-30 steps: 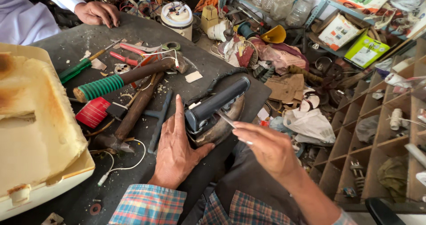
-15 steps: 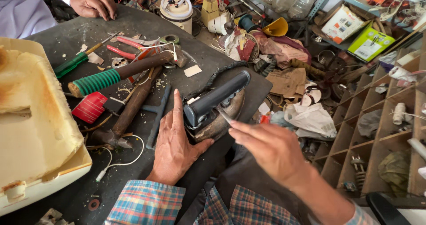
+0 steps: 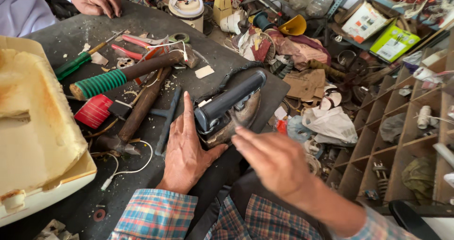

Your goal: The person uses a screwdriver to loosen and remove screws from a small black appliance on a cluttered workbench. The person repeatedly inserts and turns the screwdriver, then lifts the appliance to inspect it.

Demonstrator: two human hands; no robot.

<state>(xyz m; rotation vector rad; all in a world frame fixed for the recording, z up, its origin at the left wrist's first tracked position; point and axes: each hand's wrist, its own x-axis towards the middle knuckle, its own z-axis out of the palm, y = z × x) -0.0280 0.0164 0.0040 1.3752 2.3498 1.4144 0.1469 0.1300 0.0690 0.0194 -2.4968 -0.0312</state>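
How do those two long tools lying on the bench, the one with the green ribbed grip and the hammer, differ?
The green-gripped tool has a ribbed green sleeve at its near end; the hammer has a bare brown wooden handle. The hammer ends in a metal head nearest the person; the green-gripped tool's far end runs under white wire. The hammer lies closer to the left hand. Both lie flat, slanting the same way across the dark bench.

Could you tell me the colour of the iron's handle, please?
Dark blue-grey handle of the old metal clothes iron; head view.
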